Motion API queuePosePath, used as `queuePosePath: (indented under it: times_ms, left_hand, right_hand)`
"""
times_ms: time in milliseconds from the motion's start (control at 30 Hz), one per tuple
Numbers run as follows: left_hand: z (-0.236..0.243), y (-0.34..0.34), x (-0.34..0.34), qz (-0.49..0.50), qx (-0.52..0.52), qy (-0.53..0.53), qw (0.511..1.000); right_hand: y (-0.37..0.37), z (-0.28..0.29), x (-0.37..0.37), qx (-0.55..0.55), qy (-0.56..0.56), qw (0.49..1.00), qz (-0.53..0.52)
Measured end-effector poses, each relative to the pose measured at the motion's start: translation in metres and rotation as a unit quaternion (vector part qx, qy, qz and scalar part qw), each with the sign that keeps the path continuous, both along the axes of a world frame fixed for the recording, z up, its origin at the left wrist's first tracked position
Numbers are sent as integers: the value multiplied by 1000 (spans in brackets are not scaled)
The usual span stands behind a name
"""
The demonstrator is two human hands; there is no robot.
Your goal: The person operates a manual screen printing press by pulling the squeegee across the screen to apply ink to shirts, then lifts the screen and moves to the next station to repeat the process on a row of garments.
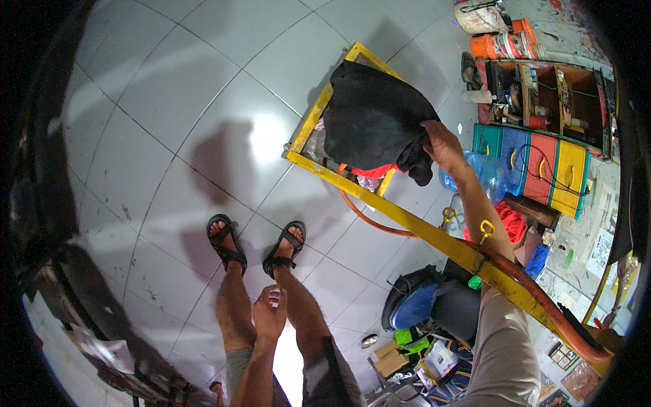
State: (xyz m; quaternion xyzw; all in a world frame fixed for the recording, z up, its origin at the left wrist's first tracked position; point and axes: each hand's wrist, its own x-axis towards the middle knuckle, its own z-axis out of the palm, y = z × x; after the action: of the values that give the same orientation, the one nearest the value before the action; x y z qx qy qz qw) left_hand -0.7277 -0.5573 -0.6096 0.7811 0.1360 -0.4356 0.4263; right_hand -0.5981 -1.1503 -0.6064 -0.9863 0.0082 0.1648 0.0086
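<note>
A black cloth (380, 115) lies spread over a square yellow frame (308, 129) and covers most of its opening. My right hand (441, 146) has its fingers closed on the bunched right edge of this cloth, and a dark fold hangs down beside the hand. Below the cloth's lower edge shows a strip of red fabric (371, 173), with some crumpled whitish material near it. My left hand (270, 311) hovers over my legs, away from the frame, its fingers curled in. Whether anything sits inside those fingers is hidden.
A long yellow bar (447, 249) with an orange hose (519, 271) runs from the frame to the lower right, under my right arm. To the right stand a water jug (485, 178), coloured drawers (532, 166) and a wooden shelf box (576, 102). A blue-and-black chair (413, 305) is lower down.
</note>
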Motion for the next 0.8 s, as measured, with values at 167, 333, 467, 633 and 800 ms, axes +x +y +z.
queuePosePath:
  times_ms: [167, 333, 467, 633, 800]
  left_hand:
    - [-5, -1, -3, -20, 1, -5, 1000]
    - [-5, -3, -2, -42, 26, -18, 999]
    - [-12, -2, -13, -1, -19, -7, 1000]
    - [-7, -16, -8, -38, 6, 24, 999]
    - [-3, -9, -5, -17, 13, 11, 1000]
  right_hand:
    - [0, -2, 0, -44, 73, 987, -135]
    - [13, 25, -3, -8, 35, 997, -63]
    - [21, 30, -8, -41, 48, 988, -141]
    - [22, -3, -16, -28, 45, 984, -172]
    - [14, 22, -5, -30, 38, 990, -134]
